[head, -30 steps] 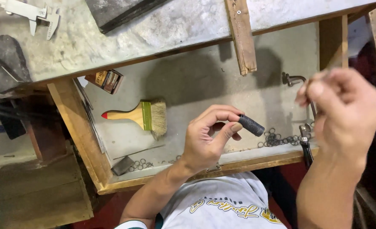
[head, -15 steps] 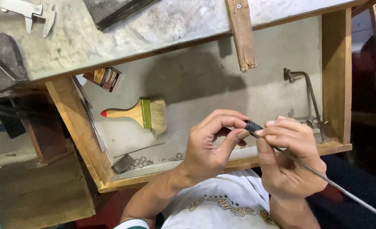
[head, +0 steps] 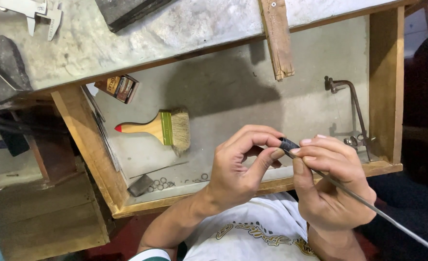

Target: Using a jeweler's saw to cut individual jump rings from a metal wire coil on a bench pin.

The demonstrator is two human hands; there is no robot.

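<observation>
A thin metal rod [head: 368, 205] runs from the lower right corner up to a dark, ribbed coil [head: 287, 144] at its tip, and both hands meet on that tip above the front edge of an open wooden drawer [head: 386, 87]. The left hand [head: 240, 169] is curled, its thumb and forefinger pinching the coil's end, the other fingers arched loosely above; this looks like a steadying grip that keeps the coil from sliding or turning. The right hand [head: 327, 186] is closed round the rod just behind the coil, fingertips pressed on it from above, thumb underneath, so the long free end trails off past the wrist. Holding the work over the drawer probably means anything that drops lands inside it. On the drawer's grey floor lie a flat brush [head: 158, 128] with a wooden handle and red tip, a scatter of small metal rings [head: 163, 183] near the front left corner, and a saw frame [head: 354, 116] by the right wall. A small box [head: 119, 88] sits under the bench edge, and a caliper [head: 30, 9] lies on the bench top.
</observation>
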